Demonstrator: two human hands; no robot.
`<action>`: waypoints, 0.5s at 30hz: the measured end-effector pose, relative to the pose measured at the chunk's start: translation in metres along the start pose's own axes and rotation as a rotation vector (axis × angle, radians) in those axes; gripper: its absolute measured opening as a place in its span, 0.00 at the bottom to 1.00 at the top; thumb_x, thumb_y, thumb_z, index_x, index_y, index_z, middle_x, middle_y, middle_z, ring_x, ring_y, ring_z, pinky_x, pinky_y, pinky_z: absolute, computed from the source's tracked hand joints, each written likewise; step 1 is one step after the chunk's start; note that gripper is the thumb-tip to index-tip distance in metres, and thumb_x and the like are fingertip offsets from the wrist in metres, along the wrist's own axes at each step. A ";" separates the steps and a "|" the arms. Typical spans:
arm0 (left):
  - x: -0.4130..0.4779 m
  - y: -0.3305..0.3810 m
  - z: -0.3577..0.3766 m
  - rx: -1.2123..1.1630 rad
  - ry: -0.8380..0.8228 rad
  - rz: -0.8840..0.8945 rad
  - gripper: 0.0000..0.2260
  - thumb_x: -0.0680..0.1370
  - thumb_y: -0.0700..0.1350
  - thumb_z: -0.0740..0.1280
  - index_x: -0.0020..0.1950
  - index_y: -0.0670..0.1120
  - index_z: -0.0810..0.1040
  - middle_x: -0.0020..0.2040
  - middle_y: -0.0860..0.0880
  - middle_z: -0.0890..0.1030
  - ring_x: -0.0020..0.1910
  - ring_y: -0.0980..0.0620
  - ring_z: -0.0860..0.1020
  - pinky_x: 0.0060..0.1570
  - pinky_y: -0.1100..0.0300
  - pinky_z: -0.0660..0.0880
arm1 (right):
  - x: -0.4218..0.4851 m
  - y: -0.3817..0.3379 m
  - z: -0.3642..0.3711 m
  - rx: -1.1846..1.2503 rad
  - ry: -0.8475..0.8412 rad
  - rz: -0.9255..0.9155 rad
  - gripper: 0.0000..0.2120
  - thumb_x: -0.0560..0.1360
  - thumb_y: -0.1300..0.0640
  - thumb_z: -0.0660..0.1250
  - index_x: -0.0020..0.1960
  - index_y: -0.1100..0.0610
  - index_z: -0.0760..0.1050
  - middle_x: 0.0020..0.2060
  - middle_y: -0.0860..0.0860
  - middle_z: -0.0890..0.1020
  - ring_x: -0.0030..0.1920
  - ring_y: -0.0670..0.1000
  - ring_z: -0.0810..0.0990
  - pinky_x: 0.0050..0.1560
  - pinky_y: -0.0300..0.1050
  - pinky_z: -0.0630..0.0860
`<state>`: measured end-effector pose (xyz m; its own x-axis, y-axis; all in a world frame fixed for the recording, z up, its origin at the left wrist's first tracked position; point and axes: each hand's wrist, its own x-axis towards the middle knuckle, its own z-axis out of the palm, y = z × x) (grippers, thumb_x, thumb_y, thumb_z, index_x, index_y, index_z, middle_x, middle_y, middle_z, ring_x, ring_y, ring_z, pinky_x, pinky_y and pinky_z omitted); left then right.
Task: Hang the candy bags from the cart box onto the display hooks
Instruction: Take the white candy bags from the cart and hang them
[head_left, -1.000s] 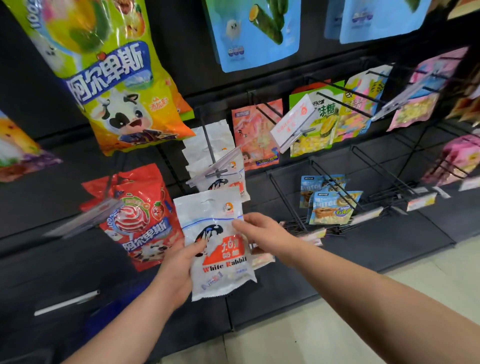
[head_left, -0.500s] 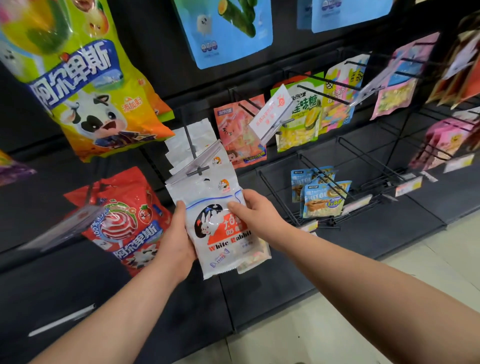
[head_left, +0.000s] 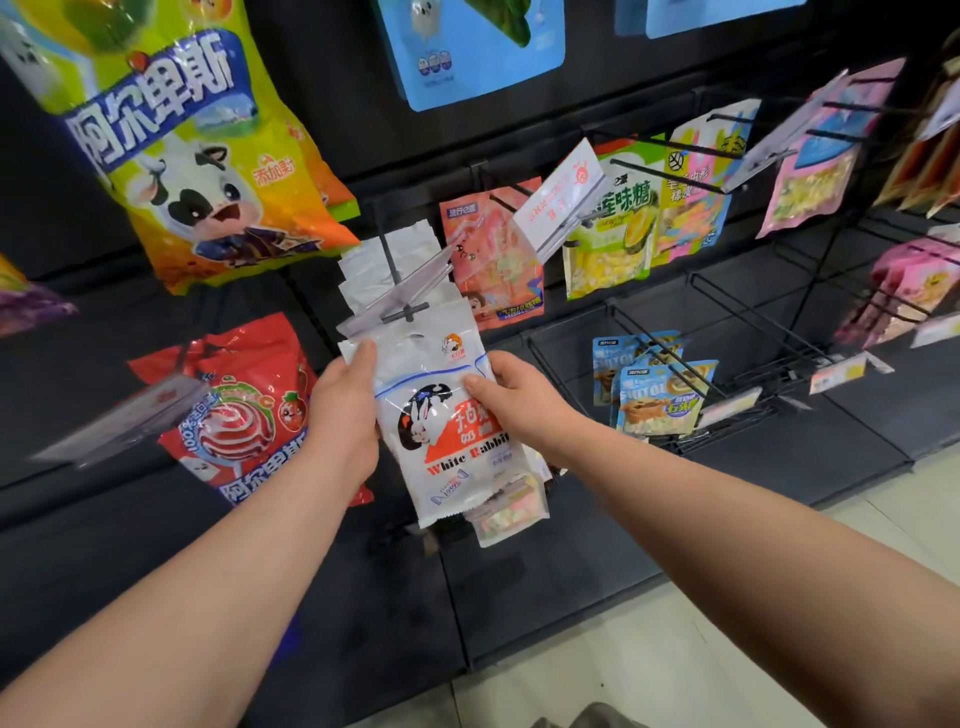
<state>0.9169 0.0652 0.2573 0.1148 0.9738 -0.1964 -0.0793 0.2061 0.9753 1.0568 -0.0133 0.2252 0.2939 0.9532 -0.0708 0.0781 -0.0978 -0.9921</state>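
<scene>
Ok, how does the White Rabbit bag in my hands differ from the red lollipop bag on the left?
The White Rabbit bag is white with a rabbit; the red lollipop bag is red with a swirled lollipop. The White Rabbit bag is gripped by the left hand and right hand, tilted; the red lollipop bag hangs on the rack. Both face the camera, printed side out.

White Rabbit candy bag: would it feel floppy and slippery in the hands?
Probably floppy: the White Rabbit bag wrinkles between the left hand and right hand. Its glossy film looks somewhat slippery. Likely light, since simple pinches hold it.
</scene>
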 end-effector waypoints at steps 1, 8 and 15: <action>0.000 0.000 0.003 -0.028 -0.001 0.014 0.09 0.81 0.49 0.63 0.54 0.45 0.76 0.52 0.42 0.83 0.50 0.41 0.82 0.53 0.43 0.79 | 0.001 0.000 0.000 0.020 0.004 -0.001 0.07 0.79 0.55 0.62 0.57 0.52 0.72 0.54 0.54 0.82 0.53 0.54 0.82 0.57 0.52 0.79; 0.000 0.002 0.010 -0.080 0.001 0.040 0.06 0.82 0.47 0.62 0.50 0.47 0.74 0.49 0.42 0.82 0.43 0.44 0.82 0.47 0.47 0.80 | 0.013 -0.018 0.003 0.271 0.071 -0.082 0.13 0.78 0.52 0.66 0.60 0.56 0.74 0.49 0.52 0.83 0.46 0.50 0.83 0.48 0.47 0.82; 0.005 0.007 0.013 -0.091 0.027 0.028 0.04 0.81 0.45 0.62 0.47 0.47 0.73 0.45 0.44 0.81 0.41 0.45 0.81 0.46 0.48 0.79 | 0.032 -0.030 0.014 0.276 0.168 -0.095 0.06 0.78 0.56 0.65 0.44 0.55 0.78 0.48 0.63 0.83 0.49 0.63 0.83 0.53 0.60 0.79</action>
<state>0.9300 0.0703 0.2644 0.0847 0.9812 -0.1732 -0.1716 0.1856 0.9675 1.0502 0.0242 0.2516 0.4521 0.8918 0.0187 -0.1411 0.0922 -0.9857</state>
